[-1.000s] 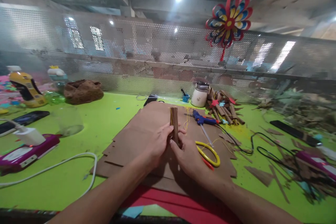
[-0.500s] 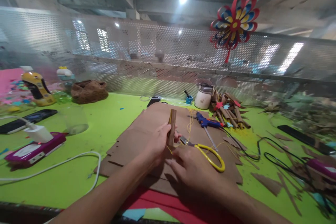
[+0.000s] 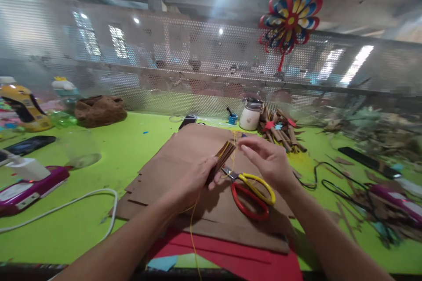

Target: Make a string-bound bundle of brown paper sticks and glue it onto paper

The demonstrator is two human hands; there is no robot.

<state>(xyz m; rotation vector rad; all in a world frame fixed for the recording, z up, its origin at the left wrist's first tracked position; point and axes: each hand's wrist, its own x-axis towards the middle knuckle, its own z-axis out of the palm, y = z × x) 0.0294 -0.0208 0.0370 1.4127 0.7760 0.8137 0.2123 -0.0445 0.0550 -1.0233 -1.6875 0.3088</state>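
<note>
My left hand [image 3: 198, 175] is closed around a narrow bundle of folded brown paper [image 3: 224, 154], tilted up to the right. Yellow thread [image 3: 193, 228] runs along the bundle and hangs below my left hand to the table's front edge. Just right of the bundle's top end is my right hand [image 3: 268, 160], thumb and forefinger pinched by loops of the same thread; the exact grip is small and blurred. Scissors [image 3: 250, 208] with one red and one yellow handle lie below, on stacked brown paper sheets [image 3: 171, 158]. My right hand hides most of the glue gun.
Red paper [image 3: 263, 259] lies under the front of the stack. Behind stand a white jar [image 3: 251, 116], a small blue pot [image 3: 232, 118] and brown paper rolls [image 3: 285, 136]. A purple power strip [image 3: 39, 191] with a white cable is left; black cords [image 3: 343, 184] and scraps lie right.
My right hand has lifted from over the scissors, up and right to the bundle's top end. The bundle has tipped rightward. The red handle now shows, and thread hangs below my left hand.
</note>
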